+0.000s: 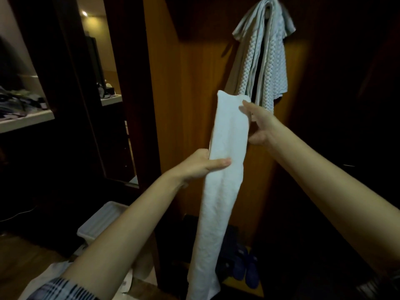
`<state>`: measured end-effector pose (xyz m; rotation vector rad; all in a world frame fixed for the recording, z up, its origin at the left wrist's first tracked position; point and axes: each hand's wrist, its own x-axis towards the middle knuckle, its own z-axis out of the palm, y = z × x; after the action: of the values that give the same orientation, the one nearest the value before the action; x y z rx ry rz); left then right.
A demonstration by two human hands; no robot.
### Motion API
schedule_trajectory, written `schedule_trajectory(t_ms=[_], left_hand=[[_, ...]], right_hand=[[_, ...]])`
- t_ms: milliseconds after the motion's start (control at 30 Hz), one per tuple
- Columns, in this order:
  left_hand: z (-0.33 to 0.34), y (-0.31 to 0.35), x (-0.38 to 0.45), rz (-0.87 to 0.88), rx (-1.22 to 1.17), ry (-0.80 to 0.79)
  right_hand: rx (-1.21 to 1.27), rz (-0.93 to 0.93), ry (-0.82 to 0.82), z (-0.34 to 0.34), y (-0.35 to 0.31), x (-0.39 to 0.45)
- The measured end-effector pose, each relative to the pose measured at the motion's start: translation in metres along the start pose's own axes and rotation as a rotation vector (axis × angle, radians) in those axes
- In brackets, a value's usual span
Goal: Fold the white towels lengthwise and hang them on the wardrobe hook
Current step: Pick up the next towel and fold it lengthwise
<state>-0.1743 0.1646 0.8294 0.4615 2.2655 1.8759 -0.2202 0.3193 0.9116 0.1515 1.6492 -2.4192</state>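
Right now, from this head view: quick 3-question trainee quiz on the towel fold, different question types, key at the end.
1. True or false: the folded white towel already hangs on the hook.
2. Which hand pinches the towel's upper end? A) left hand B) right hand
3. Fill in: the hook already carries the ____-textured towels.

Key:
1. False; both hands hold it upright below the hung towels.
2. B; the left hand's grip is lower, around mid-length.
3. Waffle.
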Motion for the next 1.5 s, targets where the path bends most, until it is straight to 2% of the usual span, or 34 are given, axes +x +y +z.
schedule_trajectory(t_ms=[167,267,367,533,633,833,900,1000,1067,1200,1400,1500], left_hand=[[-0.004,0.021,0.003,0.141,-0.122,0.164],[-0.007,0.035,0.008,0.219,-0.066,0.285],[-0.009,0.044,0.010,0.230,-0.092,0.343],[-0.015,0.046,0.012,0.082,-0.267,0.420],[-0.012,0.036,0.004,0.048,-0.439,0.243],[0.000,0.001,-0.004,0.088,-0.576,-0.019],[-0.001,-0.006,-0.006,0.006,-0.518,-0.107],[-0.003,-0.009,-0.005,-0.102,-0.156,-0.151],[-0.005,-0.010,-0.001,-0.121,-0.108,-0.120],[-0.004,-0.011,0.004,-0.136,-0.228,-0.054],[-0.006,-0.002,0.008,0.000,-0.462,0.037],[-0.010,0.007,0.009,0.025,-0.562,0.127]], right_hand=[[-0.101,0.086,-0.398,-0.017,0.036,-0.005],[-0.257,-0.028,-0.544,-0.025,0.066,-0.007],[-0.483,-0.126,-0.473,-0.027,0.087,-0.013],[-0.469,-0.293,-0.372,-0.019,0.085,-0.015],[-0.382,-0.354,-0.277,-0.009,0.080,-0.014],[-0.331,-0.334,-0.025,0.009,0.068,-0.011],[-0.345,-0.325,0.035,0.011,0.063,-0.009],[-0.388,-0.308,0.065,0.011,0.055,-0.005],[-0.417,-0.276,0.053,0.011,0.051,-0.002],[-0.392,-0.238,0.001,0.010,0.044,0.000],[-0.355,-0.076,-0.437,-0.016,0.058,0.003],[-0.311,0.002,-0.501,-0.029,0.078,0.005]])
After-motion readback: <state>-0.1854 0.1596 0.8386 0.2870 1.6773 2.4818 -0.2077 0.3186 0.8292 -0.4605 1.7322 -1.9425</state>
